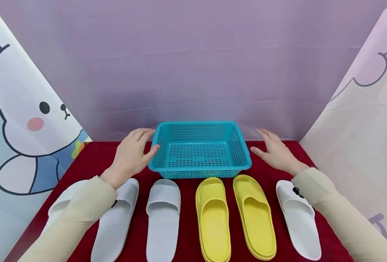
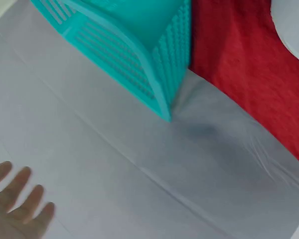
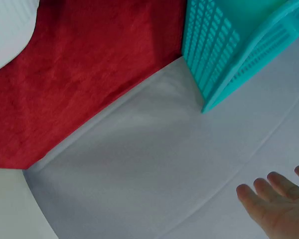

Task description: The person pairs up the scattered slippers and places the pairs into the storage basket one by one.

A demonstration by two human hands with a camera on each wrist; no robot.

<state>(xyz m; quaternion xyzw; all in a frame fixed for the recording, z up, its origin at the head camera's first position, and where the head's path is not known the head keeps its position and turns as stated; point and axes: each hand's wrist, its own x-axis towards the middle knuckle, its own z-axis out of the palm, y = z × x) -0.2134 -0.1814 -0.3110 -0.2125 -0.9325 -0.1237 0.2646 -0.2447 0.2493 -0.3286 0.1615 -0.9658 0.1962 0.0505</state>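
Observation:
A teal plastic basket (image 1: pixel 198 164) with perforated walls stands at the back of the red cloth, and nothing lies inside it. My left hand (image 1: pixel 132 153) hovers by the basket's left side, fingers extended and thumb apart, holding nothing. On the other side, my right hand (image 1: pixel 275 151) is held a little away from the basket's right wall, fingers spread. In the left wrist view the left fingers (image 2: pixel 22 201) show at the lower left, apart from the basket (image 2: pixel 162 74). The right wrist view has the right hand (image 3: pixel 281 204) below the basket (image 3: pixel 214 55).
In front lie a pair of yellow slippers (image 1: pixel 214 225) (image 1: pixel 259 225), grey slippers (image 1: pixel 162 233) (image 1: pixel 111 233), and white slippers (image 1: pixel 299 225) (image 1: pixel 60 203), the left white one partly hidden by my sleeve. A lilac curtain (image 1: pixel 196 65) hangs behind; printed panels (image 1: pixel 26 120) flank both sides.

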